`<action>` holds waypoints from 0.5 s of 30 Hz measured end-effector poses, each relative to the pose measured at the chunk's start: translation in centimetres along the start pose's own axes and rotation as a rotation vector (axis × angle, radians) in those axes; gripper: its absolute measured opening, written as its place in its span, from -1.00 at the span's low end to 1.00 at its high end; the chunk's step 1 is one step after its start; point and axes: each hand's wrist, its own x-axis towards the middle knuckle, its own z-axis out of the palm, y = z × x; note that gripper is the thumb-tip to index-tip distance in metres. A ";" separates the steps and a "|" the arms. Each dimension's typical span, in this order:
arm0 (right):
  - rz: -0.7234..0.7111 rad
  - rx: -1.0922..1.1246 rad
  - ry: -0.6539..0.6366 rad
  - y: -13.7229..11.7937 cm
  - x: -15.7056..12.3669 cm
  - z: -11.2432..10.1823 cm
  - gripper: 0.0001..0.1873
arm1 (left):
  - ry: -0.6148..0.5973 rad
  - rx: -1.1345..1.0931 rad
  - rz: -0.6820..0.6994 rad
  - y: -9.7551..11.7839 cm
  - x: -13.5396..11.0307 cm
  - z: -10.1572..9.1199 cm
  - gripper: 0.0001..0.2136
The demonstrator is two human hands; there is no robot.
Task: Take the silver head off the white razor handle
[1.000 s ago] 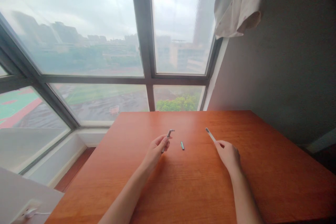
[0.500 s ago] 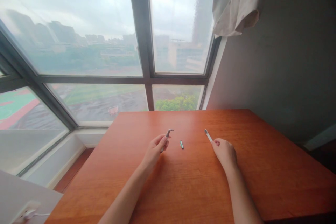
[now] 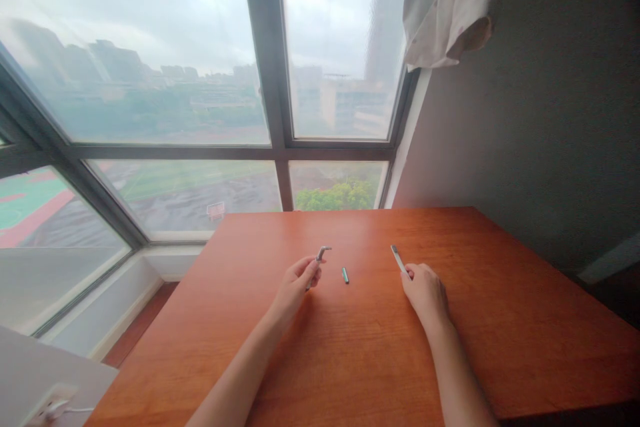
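Observation:
My left hand (image 3: 300,278) is closed around a slim metallic handle with a bent tip, which looks like a razor handle (image 3: 321,253). Its lower part is hidden by my fingers. To the right of that hand a small dark and green strip, like a razor cartridge (image 3: 345,275), lies on the table, touched by neither hand. My right hand (image 3: 425,287) pinches the lower end of a pale toothbrush (image 3: 398,258), whose dark-bristled head points up and to the left, away from me.
Both hands are over a reddish-brown wooden table (image 3: 370,373). Large framed windows (image 3: 175,193) stand beyond it, and a dark wall (image 3: 525,133) rises on the right. A light garment (image 3: 445,13) hangs at the upper right. A wall socket (image 3: 53,407) with a plug is at lower left.
My right hand has shifted slightly and turned a little, with more of the toothbrush's handle showing. My left hand and the razor handle have hardly moved.

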 end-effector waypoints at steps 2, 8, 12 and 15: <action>-0.009 0.002 0.013 0.1 0.0 0.0 -0.81 | 0.005 0.004 -0.003 0.1 0.0 0.0 -0.59; -0.135 0.137 0.071 -1.1 0.0 -0.4 -0.75 | 0.024 0.061 -0.010 0.1 -0.1 -0.2 -0.63; -0.461 0.316 -0.226 -4.5 -0.4 -0.8 -0.71 | 0.009 0.106 0.022 -0.1 -0.1 -0.4 -0.68; -0.593 0.296 -0.374 -7.1 -0.7 -1.2 -0.80 | 0.028 0.137 0.057 -0.2 -0.1 -0.5 -0.69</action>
